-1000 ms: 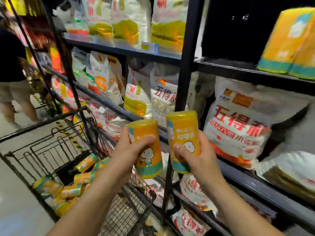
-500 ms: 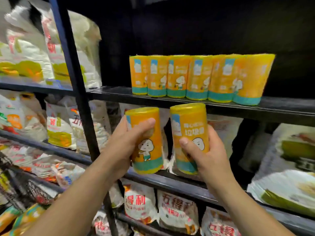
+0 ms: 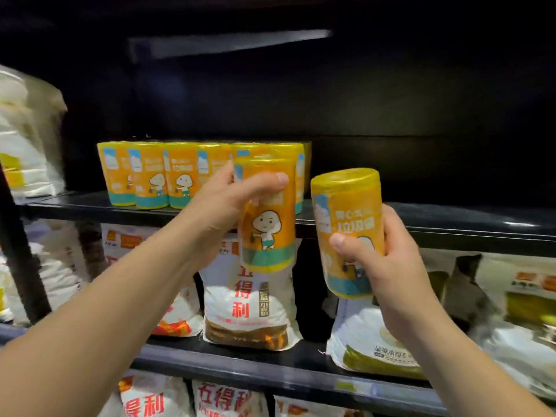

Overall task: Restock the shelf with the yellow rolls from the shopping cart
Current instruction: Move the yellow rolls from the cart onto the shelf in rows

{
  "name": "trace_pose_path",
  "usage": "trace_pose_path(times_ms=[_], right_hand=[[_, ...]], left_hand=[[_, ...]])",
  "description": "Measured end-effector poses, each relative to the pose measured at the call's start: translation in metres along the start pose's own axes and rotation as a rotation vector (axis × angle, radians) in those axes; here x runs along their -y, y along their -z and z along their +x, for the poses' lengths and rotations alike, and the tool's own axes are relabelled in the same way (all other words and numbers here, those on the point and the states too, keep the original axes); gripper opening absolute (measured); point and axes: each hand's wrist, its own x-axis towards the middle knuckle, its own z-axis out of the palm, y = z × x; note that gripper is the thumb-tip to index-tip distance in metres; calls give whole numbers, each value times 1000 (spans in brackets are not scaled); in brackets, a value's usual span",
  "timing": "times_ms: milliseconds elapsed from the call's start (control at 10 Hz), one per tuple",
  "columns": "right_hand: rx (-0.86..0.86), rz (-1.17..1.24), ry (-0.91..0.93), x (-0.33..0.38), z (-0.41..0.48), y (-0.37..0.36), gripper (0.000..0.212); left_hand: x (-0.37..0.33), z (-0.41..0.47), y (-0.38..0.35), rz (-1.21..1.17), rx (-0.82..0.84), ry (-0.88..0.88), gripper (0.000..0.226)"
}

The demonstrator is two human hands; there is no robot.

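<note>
My left hand [image 3: 222,206] grips a yellow roll [image 3: 267,233] with a cartoon figure and a teal band, held upright in front of the black shelf [image 3: 451,224]. My right hand [image 3: 388,266] grips a second yellow roll [image 3: 346,212], tilted slightly, just right of the first and at the shelf's front edge. Several matching yellow rolls [image 3: 150,176] stand in a row on the shelf's left part, behind my left hand. The shopping cart is out of view.
The shelf's right part is dark with nothing visible on it. White flour bags [image 3: 249,299] with red lettering fill the shelf below, and more bags [image 3: 27,139] sit at the far left. A black upright post [image 3: 18,257] stands at the left.
Both hands have risen with their rolls from beside the cart up to the shelf level. The view has swung up and right, and the cart has left the frame.
</note>
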Motion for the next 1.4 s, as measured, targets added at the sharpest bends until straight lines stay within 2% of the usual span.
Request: trace_pose_path(times_ms=[100, 200, 300, 500, 600, 800, 900, 1000, 1100, 1300, 1400], right_hand=[[-15, -36, 6, 11, 10, 25, 54], [-54, -83, 9, 19, 25, 46, 52], [-85, -122, -14, 21, 44, 64, 41], [-164, -205, -35, 21, 96, 83, 40], [-182, -209, -79, 19, 124, 88, 42], [-218, -278, -137, 6, 180, 89, 49], [-240, -285, -173, -3, 207, 88, 50], [-257, -293, -207, -12, 234, 83, 41], [-291, -315, -207, -23, 259, 79, 38], [-281, -385, -283, -45, 305, 72, 41], [-218, -446, -307, -53, 324, 73, 36]], left_hand=[[-19, 19, -20, 53, 36, 6, 70], [-37, 40, -35, 82, 40, -10, 67], [-54, 64, -44, 106, 84, -18, 61], [-74, 123, -55, 181, 149, 5, 64], [-79, 153, -59, 246, 171, 6, 56], [-73, 215, -68, 331, 187, 44, 49], [-66, 245, -69, 389, 246, 80, 34], [-60, 269, -68, 452, 278, 88, 28], [-58, 285, -69, 470, 264, 78, 32], [-51, 339, -66, 608, 347, 43, 33], [-48, 352, -73, 640, 345, 82, 34]])
